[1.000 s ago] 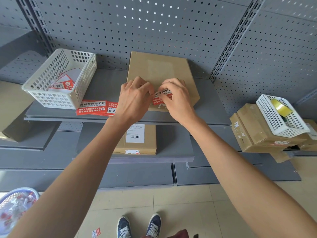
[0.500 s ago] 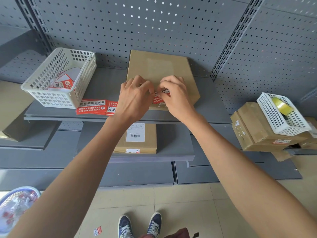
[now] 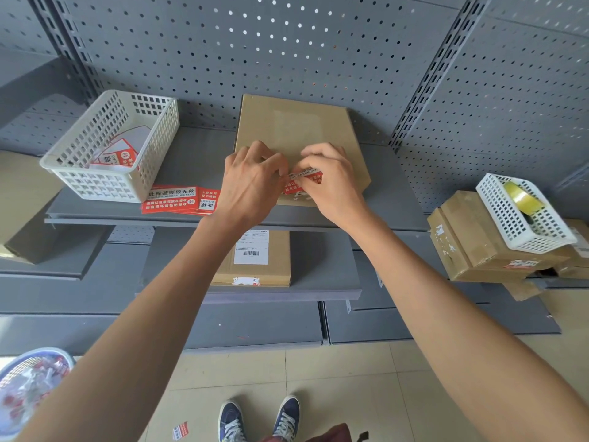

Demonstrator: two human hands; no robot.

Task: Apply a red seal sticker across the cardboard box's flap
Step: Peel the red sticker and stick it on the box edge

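Grip: your left hand (image 3: 251, 183) and right hand (image 3: 331, 183) both pinch the red seal sticker (image 3: 302, 183) between them | sticker: at the near edge of the cardboard box (image 3: 293, 129), partly hidden by fingers | box: flat on the grey shelf (image 3: 197, 161) | left: spare red stickers (image 3: 178, 199) beside a white basket (image 3: 108, 145)

Left hand (image 3: 251, 183) and right hand (image 3: 331, 183) pinching a red seal sticker (image 3: 302, 181) above a flat cardboard box (image 3: 296, 129) on a grey shelf (image 3: 197, 154), sticker seemingly half peeled, white basket (image 3: 108, 145) alongside.
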